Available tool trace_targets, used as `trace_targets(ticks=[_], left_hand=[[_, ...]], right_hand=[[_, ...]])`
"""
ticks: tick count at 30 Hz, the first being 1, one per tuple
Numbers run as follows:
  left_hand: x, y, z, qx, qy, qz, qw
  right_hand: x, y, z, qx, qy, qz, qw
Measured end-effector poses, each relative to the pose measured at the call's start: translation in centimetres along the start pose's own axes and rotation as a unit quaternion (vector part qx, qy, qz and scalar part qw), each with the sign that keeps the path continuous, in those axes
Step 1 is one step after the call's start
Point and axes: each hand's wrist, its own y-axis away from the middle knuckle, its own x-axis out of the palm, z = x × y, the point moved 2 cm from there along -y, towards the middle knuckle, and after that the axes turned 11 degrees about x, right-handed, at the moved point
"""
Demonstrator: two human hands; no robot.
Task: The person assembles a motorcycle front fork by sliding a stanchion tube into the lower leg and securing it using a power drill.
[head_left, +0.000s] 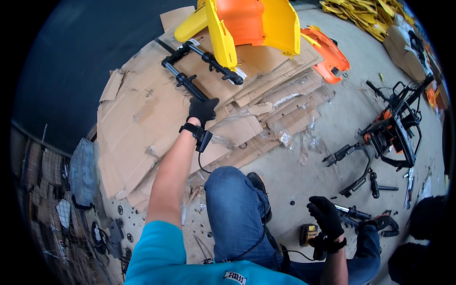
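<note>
My left hand [203, 110], in a black glove with a strap device at the wrist, grips the lower end of a black-and-silver fork assembly [183, 78] lying on stacked cardboard sheets [133, 123]. Just beyond the fork is a yellow and orange molded plastic body part [240, 23]. My right hand [325, 216], also gloved, is raised at the lower right with bent fingers apart and nothing visible in it. Beneath it on the floor sit a yellow-and-black power tool [308, 233] and a silver-and-black tube part [349, 211].
A black and orange vehicle frame [392, 133] stands at right, with loose parts around it. An orange panel [327, 57] lies behind the cardboard. Yellow panels [356, 16] are piled at the back. A dark wall [57, 76] and a grey bin [81, 175] are at left.
</note>
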Motion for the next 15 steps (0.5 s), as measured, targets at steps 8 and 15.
trace_targets(ticks=[8, 15], left_hand=[[2.7, -2.0, 0.6, 0.042, -0.028, 0.042, 0.998], [4.8, 3.5, -2.6, -0.021, -0.123, 0.371, 0.92]], right_hand=[[0.2, -0.5, 0.0, 0.027, 0.022, 0.011, 0.999], [-2.4, 0.1, -1.5, 0.003, 0.044, -0.031, 0.999]])
